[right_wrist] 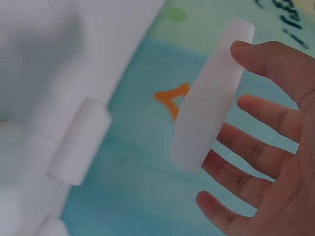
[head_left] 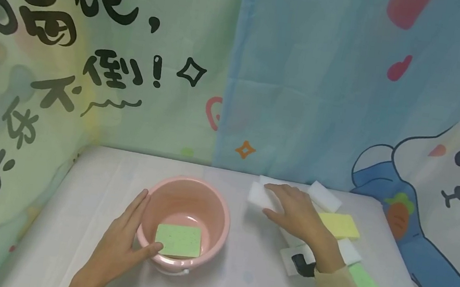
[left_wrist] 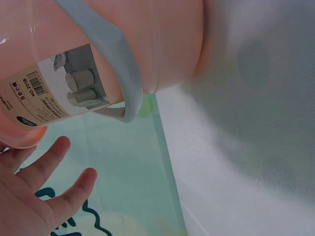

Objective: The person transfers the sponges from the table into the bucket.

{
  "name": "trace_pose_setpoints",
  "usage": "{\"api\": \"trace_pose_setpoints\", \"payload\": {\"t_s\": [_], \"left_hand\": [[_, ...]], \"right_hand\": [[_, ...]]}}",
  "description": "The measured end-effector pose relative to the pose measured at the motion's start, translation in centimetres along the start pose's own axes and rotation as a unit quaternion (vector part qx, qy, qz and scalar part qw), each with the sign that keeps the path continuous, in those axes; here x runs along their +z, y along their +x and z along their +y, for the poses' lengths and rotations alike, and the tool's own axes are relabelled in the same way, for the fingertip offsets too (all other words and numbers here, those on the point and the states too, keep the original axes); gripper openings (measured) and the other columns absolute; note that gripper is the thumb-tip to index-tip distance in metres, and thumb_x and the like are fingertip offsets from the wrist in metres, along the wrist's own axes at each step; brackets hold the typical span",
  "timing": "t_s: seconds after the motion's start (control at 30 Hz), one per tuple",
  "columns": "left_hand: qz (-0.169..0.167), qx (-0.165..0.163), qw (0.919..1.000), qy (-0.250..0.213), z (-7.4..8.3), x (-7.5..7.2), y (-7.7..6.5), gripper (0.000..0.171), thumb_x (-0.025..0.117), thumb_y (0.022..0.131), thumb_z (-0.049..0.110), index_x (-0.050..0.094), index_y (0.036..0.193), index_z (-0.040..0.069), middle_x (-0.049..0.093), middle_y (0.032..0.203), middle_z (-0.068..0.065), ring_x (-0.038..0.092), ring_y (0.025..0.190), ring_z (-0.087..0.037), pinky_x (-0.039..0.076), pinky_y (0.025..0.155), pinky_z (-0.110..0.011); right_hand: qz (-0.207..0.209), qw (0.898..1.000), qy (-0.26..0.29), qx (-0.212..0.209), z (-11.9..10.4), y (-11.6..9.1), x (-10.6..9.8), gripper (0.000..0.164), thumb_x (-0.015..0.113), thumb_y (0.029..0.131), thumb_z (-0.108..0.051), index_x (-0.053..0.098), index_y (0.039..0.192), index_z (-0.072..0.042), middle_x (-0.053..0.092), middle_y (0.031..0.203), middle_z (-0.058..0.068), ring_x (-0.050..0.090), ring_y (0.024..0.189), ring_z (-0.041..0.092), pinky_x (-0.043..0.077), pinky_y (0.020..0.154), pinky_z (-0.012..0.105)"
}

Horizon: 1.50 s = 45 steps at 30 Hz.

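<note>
In the head view my left hand [head_left: 119,240] lies against the left side of a pink bucket [head_left: 216,248], its thumb reaching over the near rim. The left wrist view shows the hand's fingers spread and fairly straight beside the rim. A green sponge [head_left: 178,241] lies inside the bucket. To the right of the bucket, my right hand [head_left: 297,213] pinches a white sponge [head_left: 260,196] between thumb and fingertips. This white sponge [right_wrist: 214,98] appears slightly bent in the right wrist view, held above the table.
Around and under the right forearm lie several more white sponges [head_left: 325,197], a yellow sponge [head_left: 339,225] and another green sponge [head_left: 363,281]. The white-covered table [head_left: 113,171] meets a printed curtain [head_left: 297,99] behind. A grey handle [left_wrist: 113,44] hangs on the bucket.
</note>
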<state>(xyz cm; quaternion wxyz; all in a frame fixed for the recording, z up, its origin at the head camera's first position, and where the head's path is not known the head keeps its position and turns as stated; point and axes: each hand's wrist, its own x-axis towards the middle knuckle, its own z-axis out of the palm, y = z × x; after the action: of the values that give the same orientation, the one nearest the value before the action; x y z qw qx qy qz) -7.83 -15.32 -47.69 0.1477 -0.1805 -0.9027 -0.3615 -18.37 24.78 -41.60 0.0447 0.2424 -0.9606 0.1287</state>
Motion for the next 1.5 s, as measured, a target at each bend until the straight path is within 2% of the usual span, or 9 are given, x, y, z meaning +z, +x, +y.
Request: {"api": "trace_pose_setpoints", "payload": {"t_s": [0.33, 0.8, 1.23, 1.33, 1.5], "left_hand": [[0.003, 0.001, 1.0, 0.003, 0.0, 0.0, -0.1, 0.099, 0.074, 0.085, 0.051, 0.023, 0.16, 0.012, 0.018, 0.166, 0.003, 0.038, 0.139, -0.037, 0.04, 0.102, -0.063], [0.005, 0.005, 1.0, 0.001, 0.1, 0.0, -0.1, 0.099, 0.074, 0.085, 0.05, 0.023, 0.16, 0.011, 0.019, 0.165, 0.003, 0.039, 0.139, -0.036, 0.041, 0.101, -0.062], [0.004, 0.006, 1.0, 0.004, -0.1, 0.1, 0.0, 0.099, 0.074, 0.085, 0.05, 0.022, 0.161, 0.014, 0.02, 0.165, 0.002, 0.039, 0.139, -0.035, 0.04, 0.103, -0.06], [0.003, 0.007, 1.0, 0.004, -0.1, 0.1, 0.0, 0.099, 0.074, 0.085, 0.051, 0.022, 0.161, 0.014, 0.019, 0.165, 0.002, 0.039, 0.139, -0.036, 0.041, 0.103, -0.06], [0.001, 0.007, 1.0, -0.002, -0.1, 0.1, 0.0, 0.098, 0.073, 0.086, 0.051, 0.022, 0.161, 0.013, 0.019, 0.165, 0.002, 0.041, 0.138, -0.037, 0.041, 0.102, -0.061]], "right_hand": [[0.039, 0.997, -0.015, -0.067, -3.5, -0.3, -3.0, 0.056, 0.079, 0.087, -0.026, 0.06, 0.135, -0.006, 0.063, 0.128, 0.015, 0.056, 0.119, 0.037, 0.04, 0.098, 0.06], [0.073, 0.982, -0.022, -0.172, -7.9, 0.1, -4.3, 0.056, 0.081, 0.084, -0.031, 0.061, 0.132, -0.009, 0.066, 0.12, 0.005, 0.06, 0.112, 0.029, 0.044, 0.093, 0.053], [0.076, 0.963, -0.053, -0.253, -12.2, 1.5, -2.4, 0.055, 0.081, 0.083, -0.036, 0.063, 0.128, -0.009, 0.065, 0.117, 0.003, 0.06, 0.108, 0.025, 0.046, 0.092, 0.047], [0.06, 0.963, -0.059, -0.257, -13.3, 1.7, -1.6, 0.056, 0.08, 0.083, -0.037, 0.061, 0.129, -0.01, 0.065, 0.119, 0.002, 0.06, 0.106, 0.025, 0.046, 0.094, 0.047], [0.015, 0.968, -0.054, -0.243, -14.6, 1.9, -0.1, 0.056, 0.076, 0.086, -0.038, 0.059, 0.134, -0.015, 0.063, 0.124, 0.001, 0.058, 0.111, 0.024, 0.045, 0.096, 0.047]]}}
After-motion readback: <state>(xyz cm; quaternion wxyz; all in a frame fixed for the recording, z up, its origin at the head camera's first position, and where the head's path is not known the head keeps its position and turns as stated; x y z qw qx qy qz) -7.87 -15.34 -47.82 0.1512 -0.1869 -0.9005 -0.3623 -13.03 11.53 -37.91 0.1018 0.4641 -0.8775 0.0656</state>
